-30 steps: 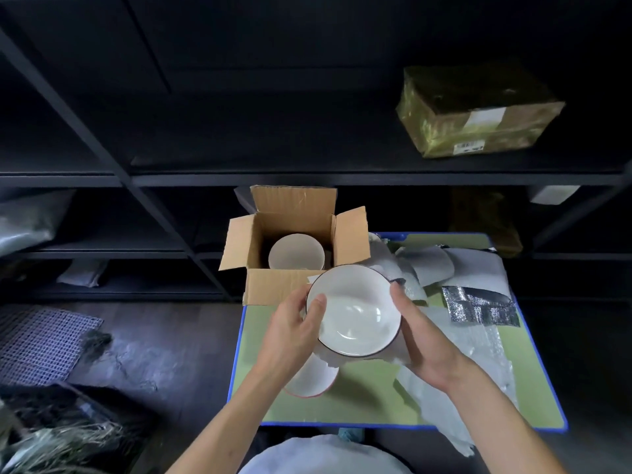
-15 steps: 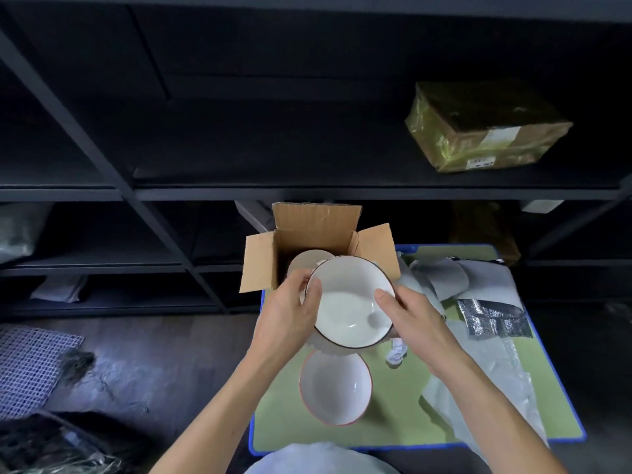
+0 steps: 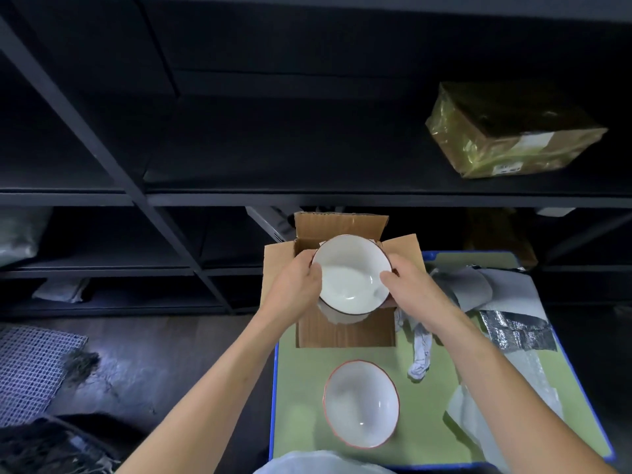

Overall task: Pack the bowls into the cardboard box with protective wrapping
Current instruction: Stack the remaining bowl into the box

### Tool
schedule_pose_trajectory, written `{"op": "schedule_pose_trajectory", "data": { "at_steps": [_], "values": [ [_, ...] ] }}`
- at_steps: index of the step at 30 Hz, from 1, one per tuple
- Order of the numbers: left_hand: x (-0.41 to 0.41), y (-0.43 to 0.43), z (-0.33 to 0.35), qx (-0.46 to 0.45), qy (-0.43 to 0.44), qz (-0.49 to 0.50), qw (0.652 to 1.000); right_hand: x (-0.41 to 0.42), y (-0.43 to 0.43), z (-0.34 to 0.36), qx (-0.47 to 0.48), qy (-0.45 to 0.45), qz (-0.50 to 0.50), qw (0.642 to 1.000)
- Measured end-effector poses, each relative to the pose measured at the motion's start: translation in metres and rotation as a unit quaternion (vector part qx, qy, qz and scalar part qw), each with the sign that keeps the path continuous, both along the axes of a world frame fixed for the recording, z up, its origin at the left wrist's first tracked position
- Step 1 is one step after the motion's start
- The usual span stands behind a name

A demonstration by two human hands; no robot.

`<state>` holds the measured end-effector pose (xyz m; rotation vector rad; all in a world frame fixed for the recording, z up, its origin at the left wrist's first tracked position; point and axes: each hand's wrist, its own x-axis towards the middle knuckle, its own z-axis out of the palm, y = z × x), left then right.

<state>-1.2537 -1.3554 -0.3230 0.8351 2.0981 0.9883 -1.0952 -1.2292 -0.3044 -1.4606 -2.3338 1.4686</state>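
both hands on 1 white bowl (image 3: 352, 273) with a dark rim, held over the open cardboard box (image 3: 342, 331) at the far left end of the counter (image 3: 297, 401)
left hand (image 3: 295, 285): grip clenched on the bowl's left rim, thumb inside the rim
right hand (image 3: 415, 285): grip clenched on the right rim, thumb tip over the edge
bowl is tilted toward the person, inside facing up, and covers most of the box opening. A bit of pale wrapping (image 3: 337, 316) pokes out under its near edge
box flaps are open: back flap upright, side flaps spread. Cannot tell what's in the box under the bowl
2nd bowl (image 3: 361, 403), white with a reddish rim, sits upright on the counter nearer the person, apart from the box
loose grey sheets (image 3: 478, 285) and a silver foil piece (image 3: 516, 331) lie right of the box
taped parcel (image 3: 513, 131) sits on the dark shelf (image 3: 307, 196) behind
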Motion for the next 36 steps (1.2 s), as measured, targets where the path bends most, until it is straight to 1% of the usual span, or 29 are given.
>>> {"op": "schedule_pose_trajectory", "data": {
  "at_steps": [2,3,6,7,8,10,14,16,20,26,31,33,36],
  "values": [
    [-0.008,0.014,-0.002,-0.022,0.032,0.014,0.999,-0.017,0.01,-0.005,0.012,-0.015,0.019,1.0],
    [-0.011,0.021,-0.003,-0.04,0.048,0.02,0.998,-0.023,0.014,-0.007,0.034,-0.032,0.027,0.999],
    [-0.015,0.033,-0.007,-0.108,0.109,0.033,0.988,-0.034,0.02,-0.015,0.163,-0.103,0.044,0.98],
    [-0.014,0.034,-0.01,-0.129,0.138,0.033,0.981,-0.038,0.021,-0.018,0.169,-0.121,0.054,0.977],
    [-0.013,0.035,-0.012,-0.143,0.156,0.036,0.977,-0.042,0.021,-0.022,0.149,-0.139,0.07,0.976],
    [-0.006,0.037,-0.02,-0.148,0.146,0.042,0.977,-0.05,0.022,-0.032,0.113,-0.183,0.104,0.971],
    [0.009,0.047,-0.039,-0.224,0.17,0.007,0.96,-0.059,0.024,-0.052,0.134,-0.232,0.111,0.957],
    [0.009,0.05,-0.044,-0.241,0.225,-0.036,0.943,-0.063,0.022,-0.062,0.132,-0.242,0.091,0.957],
    [0.008,0.059,-0.047,-0.27,0.248,-0.053,0.929,-0.072,0.018,-0.074,0.158,-0.265,0.1,0.946],
    [0.009,0.066,-0.052,-0.312,0.269,-0.113,0.904,-0.078,0.015,-0.09,0.16,-0.276,0.081,0.944],
    [0.011,0.064,-0.058,-0.33,0.292,-0.143,0.886,-0.078,0.013,-0.098,0.172,-0.3,0.106,0.932],
    [0.012,0.063,-0.059,-0.329,0.302,-0.15,0.882,-0.08,0.012,-0.097,0.169,-0.308,0.103,0.93],
    [0.012,0.063,-0.063,-0.323,0.303,-0.132,0.887,-0.083,0.012,-0.095,0.159,-0.319,0.096,0.929]
  ]
}}
